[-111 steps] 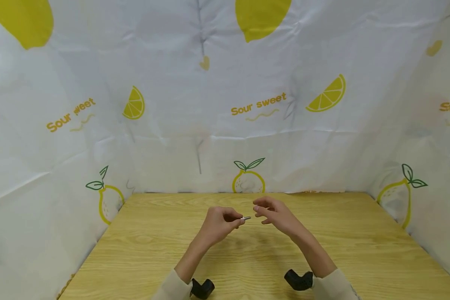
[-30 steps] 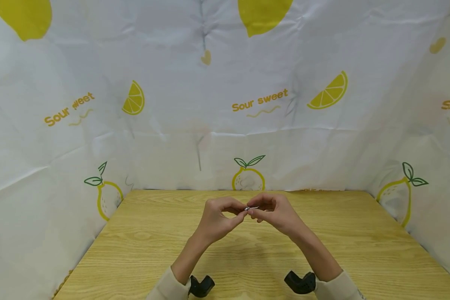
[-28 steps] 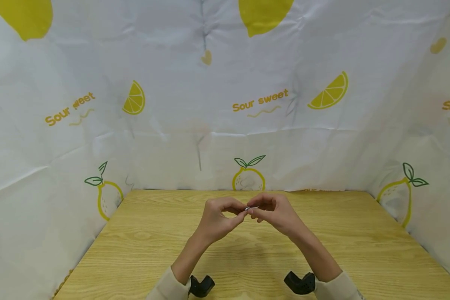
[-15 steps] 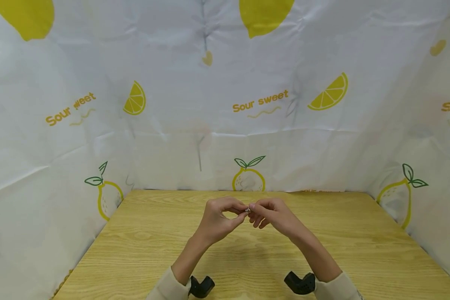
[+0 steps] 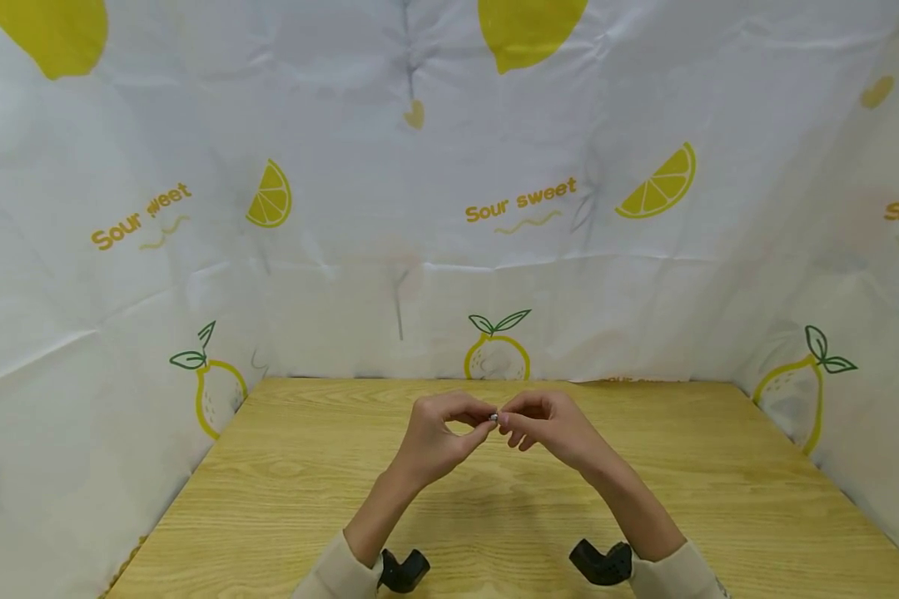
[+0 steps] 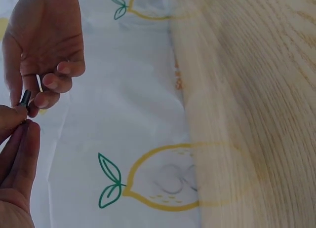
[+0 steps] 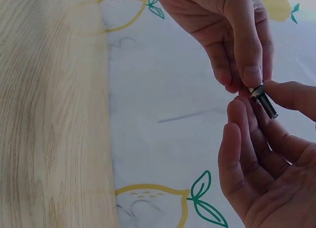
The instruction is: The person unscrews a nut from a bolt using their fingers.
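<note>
Both hands meet above the table in the head view, fingertips close together around a small metal bolt (image 5: 494, 418). My left hand (image 5: 433, 433) pinches its head end between thumb and fingers. The threaded shank (image 7: 268, 107) points away from the left fingertips, with a wider silver collar at its base, as the right wrist view shows. Whether that collar is a separate nut I cannot tell. My right hand (image 5: 553, 426) has its thumb and fingertips about the collar. Its other fingers are loosely bent. In the left wrist view the dark shank (image 6: 26, 96) sticks up past the left thumb.
A wood-grain table (image 5: 330, 499) lies below both hands. White sheeting with lemon prints (image 5: 360, 208) encloses the back and sides. Black curved pieces (image 5: 404, 572) are fixed at both wrists, by the cream sleeves.
Several seconds ago the right hand was apart from the bolt; since then it has come in to it. Over the last second its thumb and fingertips have shifted about the bolt. The left hand holds nearly still.
</note>
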{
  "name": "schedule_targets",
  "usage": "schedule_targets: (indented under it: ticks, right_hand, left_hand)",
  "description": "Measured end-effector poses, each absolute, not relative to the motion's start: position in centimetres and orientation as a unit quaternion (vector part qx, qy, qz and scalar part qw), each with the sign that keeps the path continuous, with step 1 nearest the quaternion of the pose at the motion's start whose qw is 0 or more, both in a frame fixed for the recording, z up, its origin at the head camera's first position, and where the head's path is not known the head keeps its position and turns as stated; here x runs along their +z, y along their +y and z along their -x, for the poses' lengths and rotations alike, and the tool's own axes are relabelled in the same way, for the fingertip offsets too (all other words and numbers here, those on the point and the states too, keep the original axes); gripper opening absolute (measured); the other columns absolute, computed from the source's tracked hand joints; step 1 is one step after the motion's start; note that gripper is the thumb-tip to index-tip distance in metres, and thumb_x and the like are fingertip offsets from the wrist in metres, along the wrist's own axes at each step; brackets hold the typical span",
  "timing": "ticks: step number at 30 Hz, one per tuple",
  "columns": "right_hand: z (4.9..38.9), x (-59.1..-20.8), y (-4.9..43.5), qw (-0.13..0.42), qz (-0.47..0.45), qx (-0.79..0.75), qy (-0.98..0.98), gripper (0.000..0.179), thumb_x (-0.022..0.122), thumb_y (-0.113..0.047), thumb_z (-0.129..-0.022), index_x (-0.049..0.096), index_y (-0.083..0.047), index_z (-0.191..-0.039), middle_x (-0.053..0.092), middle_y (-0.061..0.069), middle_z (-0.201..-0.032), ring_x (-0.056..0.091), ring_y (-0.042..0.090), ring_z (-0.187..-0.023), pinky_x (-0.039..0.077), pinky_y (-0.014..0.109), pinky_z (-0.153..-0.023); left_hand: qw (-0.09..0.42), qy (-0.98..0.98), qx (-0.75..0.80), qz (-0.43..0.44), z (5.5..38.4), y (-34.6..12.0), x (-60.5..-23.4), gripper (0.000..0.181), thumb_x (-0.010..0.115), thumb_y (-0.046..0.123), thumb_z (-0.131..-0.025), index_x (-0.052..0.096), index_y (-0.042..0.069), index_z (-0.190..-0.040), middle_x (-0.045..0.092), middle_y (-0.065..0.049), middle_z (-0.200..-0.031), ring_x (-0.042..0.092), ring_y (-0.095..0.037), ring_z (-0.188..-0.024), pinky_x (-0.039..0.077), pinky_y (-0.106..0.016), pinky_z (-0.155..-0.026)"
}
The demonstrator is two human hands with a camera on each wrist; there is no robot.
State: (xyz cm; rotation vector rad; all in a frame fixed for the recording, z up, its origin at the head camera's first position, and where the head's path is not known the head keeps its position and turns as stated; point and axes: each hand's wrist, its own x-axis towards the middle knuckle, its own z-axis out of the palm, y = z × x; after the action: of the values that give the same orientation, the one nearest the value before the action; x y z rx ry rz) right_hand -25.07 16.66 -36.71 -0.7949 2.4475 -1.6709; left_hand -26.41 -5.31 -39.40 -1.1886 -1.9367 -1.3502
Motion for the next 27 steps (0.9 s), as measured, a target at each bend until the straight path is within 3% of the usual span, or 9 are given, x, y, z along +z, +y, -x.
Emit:
schedule_targets:
  ticks: [8, 16, 27]
  right_hand:
    - [24.98, -36.66, 16.65, 0.029, 0.26, -0.549, 0.794, 0.025, 0.068, -0.016, -0.1, 0.071, 0.006, -0.11, 0.072, 0.01, -0.092, 0.07, 0.012, -0.073, 0.063, 0.032, -0.069]
    - [24.87, -36.69, 16.68, 0.027, 0.26, -0.549, 0.794, 0.024, 0.071, -0.012, -0.097, 0.07, 0.005, -0.114, 0.073, 0.017, -0.094, 0.07, 0.011, -0.076, 0.062, 0.03, -0.068]
    - [24.86, -36.6, 16.62, 0.057, 0.271, -0.53, 0.801, 0.033, 0.059, -0.025, -0.107, 0.072, 0.005, -0.11, 0.074, 0.019, -0.096, 0.072, 0.017, -0.077, 0.065, 0.036, -0.07]
  left_hand:
    - [0.236, -0.717, -0.492, 0.433, 26.33, -5.35, -39.35, 0.01, 0.077, 0.001, -0.09, 0.08, 0.004, -0.099, 0.08, -0.01, -0.092, 0.077, -0.012, -0.079, 0.064, -0.02, -0.071]
    - [0.214, -0.723, -0.499, 0.427, 26.12, -5.44, -39.2, 0.011, 0.078, -0.002, -0.088, 0.08, 0.004, -0.097, 0.08, -0.009, -0.09, 0.077, -0.014, -0.077, 0.064, -0.02, -0.07]
    - [0.231, -0.717, -0.501, 0.426, 26.17, -5.34, -39.22, 0.008, 0.077, 0.0, -0.09, 0.08, 0.005, -0.096, 0.079, -0.009, -0.09, 0.077, -0.011, -0.079, 0.064, -0.021, -0.072]
